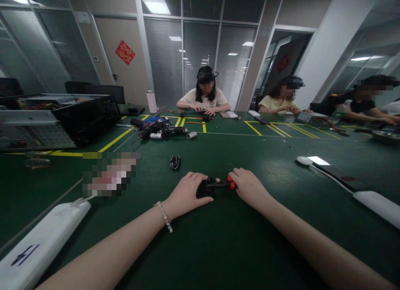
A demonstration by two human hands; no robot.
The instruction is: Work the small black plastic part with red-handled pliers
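Near the middle of the green table, my left hand [187, 193] is closed around a small black part [204, 188], thumb along its near side. Its exact kind I cannot make out. My right hand [248, 185] grips the red handles of a pair of pliers [222, 183]. The dark jaws point left and meet the right edge of the black part. Just beyond my left hand lies another small black piece with metal bits [175, 162], touched by neither hand.
A computer case [65, 123] stands at the left. Behind the work lie a pile of tools and cables [159, 128] and a small cylinder [191, 135]. White power banks [46, 244] with cables flank both arms. A phone [337, 175] lies right. Several people sit across the table.
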